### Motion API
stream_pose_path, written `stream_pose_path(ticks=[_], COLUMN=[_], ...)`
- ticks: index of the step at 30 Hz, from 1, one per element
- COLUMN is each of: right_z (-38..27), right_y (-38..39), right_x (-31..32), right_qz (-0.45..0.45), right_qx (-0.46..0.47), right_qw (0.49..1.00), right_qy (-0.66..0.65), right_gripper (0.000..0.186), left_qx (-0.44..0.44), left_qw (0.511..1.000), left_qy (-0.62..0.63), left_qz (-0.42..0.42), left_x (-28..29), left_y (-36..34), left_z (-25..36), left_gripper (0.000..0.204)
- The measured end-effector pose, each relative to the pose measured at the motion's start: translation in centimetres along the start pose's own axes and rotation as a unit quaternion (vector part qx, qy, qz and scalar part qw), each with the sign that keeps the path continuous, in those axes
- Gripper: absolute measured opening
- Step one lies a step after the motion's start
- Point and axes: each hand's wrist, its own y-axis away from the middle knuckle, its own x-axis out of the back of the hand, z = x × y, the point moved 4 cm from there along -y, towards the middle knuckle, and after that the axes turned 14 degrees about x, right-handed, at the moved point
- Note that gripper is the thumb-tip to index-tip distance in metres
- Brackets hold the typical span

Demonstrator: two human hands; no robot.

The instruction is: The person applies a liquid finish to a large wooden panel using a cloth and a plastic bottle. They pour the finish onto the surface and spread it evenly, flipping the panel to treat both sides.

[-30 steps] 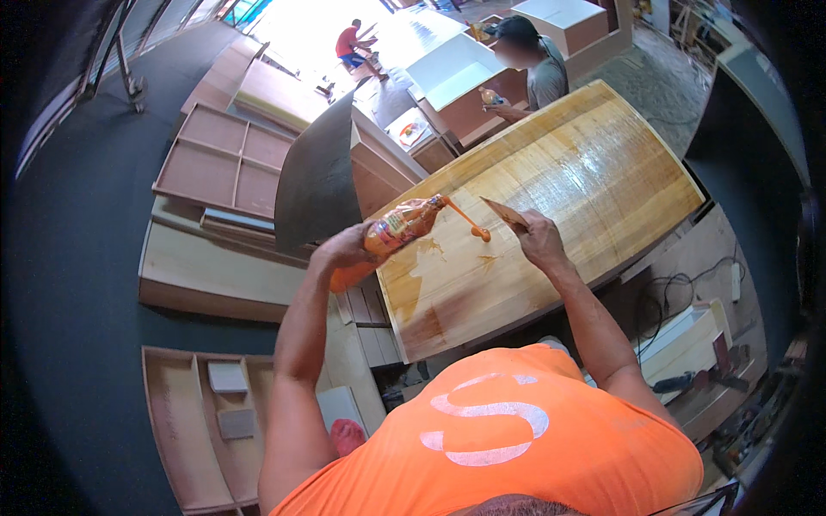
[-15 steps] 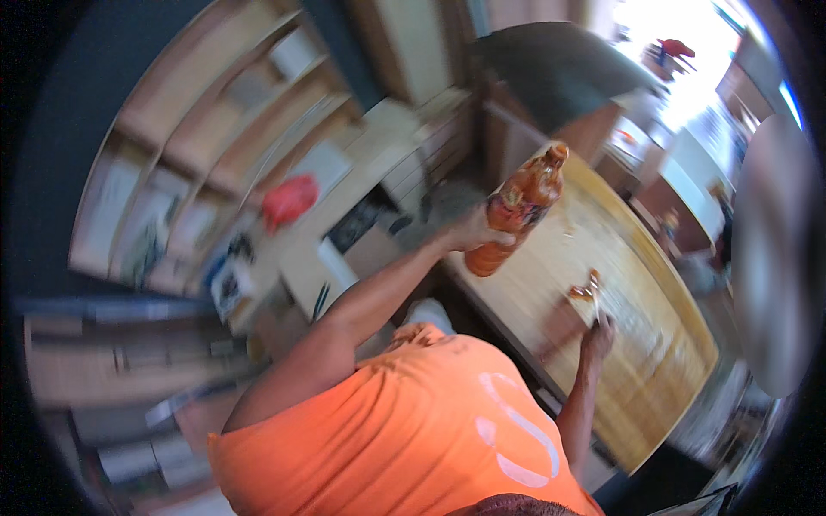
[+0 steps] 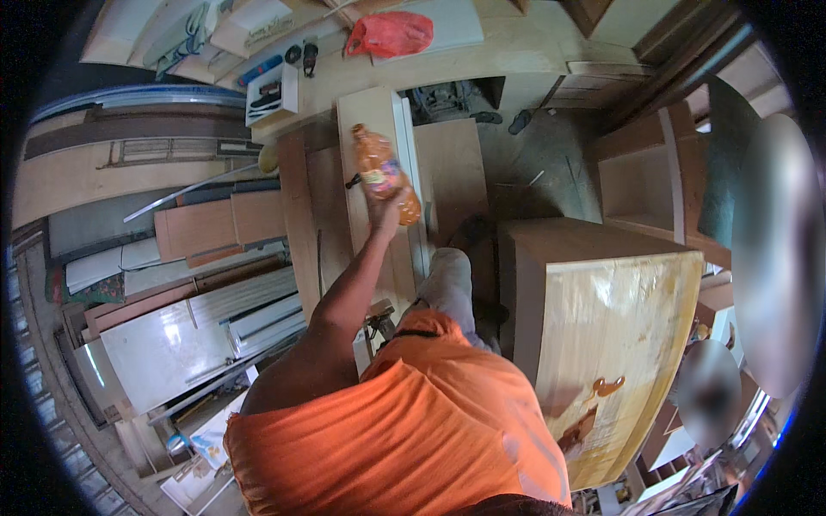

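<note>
My left hand (image 3: 387,205) is closed round a plastic bottle (image 3: 376,163) of orange-brown liquid, raised upright above a pale plank (image 3: 357,107). To the right, a curved pale wooden panel (image 3: 641,310) tops a cabinet-like piece, its surface glossy in patches with a thick amber blob (image 3: 607,385) on it and a brown patch nearby. My right hand is not visible; my orange-shirted body covers that part of the picture.
Red plastic bag (image 3: 387,33) and small tray of tools (image 3: 272,93) lie on a bench above. Stacked boards (image 3: 138,344) line the left. An open cabinet (image 3: 632,185) stands upper right; sandals (image 3: 520,122) lie on the floor near my legs (image 3: 447,284).
My view has swung left from the glossy panel toward the bench and stacked boards. The bottle has moved away from over the panel. My right hand has dropped out of sight.
</note>
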Motion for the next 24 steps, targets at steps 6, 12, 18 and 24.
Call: stream_pose_path(ticks=[6, 12, 18, 24], right_z=[-7.5, -11.7, -14.6, -14.5], right_y=[-4.9, -9.9, -11.5, -10.7], right_x=[-2.8, -6.5, -9.1, -7.9], right_qz=[-0.068, -0.106, -0.125, -0.136], right_qx=[0.011, 0.024, 0.019, 0.001], right_qw=[0.995, 0.986, 0.978, 0.975], right_qy=[0.071, 0.127, 0.163, 0.177], right_gripper=[0.027, 0.029, 0.031, 0.033], left_qx=[-0.069, -0.145, -0.18, -0.09], left_qw=[0.975, 0.945, 0.946, 0.905], left_qy=[-0.027, 0.022, 0.032, -0.131], left_qz=[0.209, 0.291, 0.267, 0.395], left_x=[8.4, 14.9, 11.9, 12.9], left_y=[-15.2, -31.1, -39.2, -41.0], left_z=[-3.3, -8.0, -9.5, -15.9], left_gripper=[0.086, 0.098, 0.105, 0.094])
